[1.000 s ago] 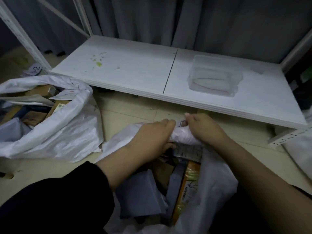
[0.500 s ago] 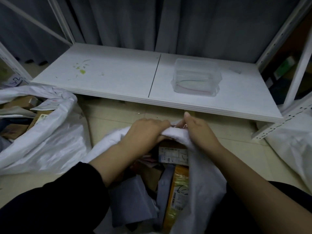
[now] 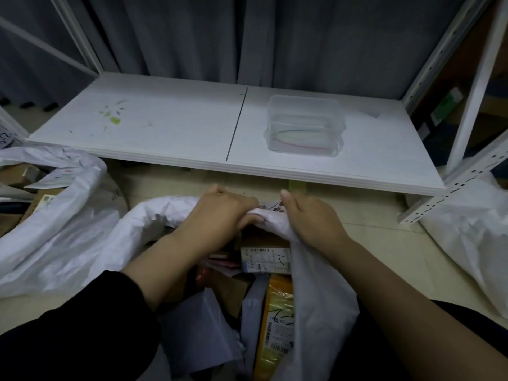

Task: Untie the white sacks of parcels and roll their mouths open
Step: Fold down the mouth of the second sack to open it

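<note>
White sack on the floor at near centre, mouth facing up, parcels showing inside.
Left hand and right hand both clench its far rim, side by side, just short of the low shelf.

The scene is dim, with a cool grey-blue cast. Soft light falls from overhead, so the white shelf is the brightest surface, evenly lit and matt. A narrow band of shadow lies on the floor under its front edge. The curtain behind is dark, its folds barely separated. The black sleeve at the lower left corner is a flat patch. The white sack reads grey. The left hand and right hand are soft-edged, and print on the parcel label is smeared. Wide-angle bending tilts the shelf post outward at the right edge.
</note>
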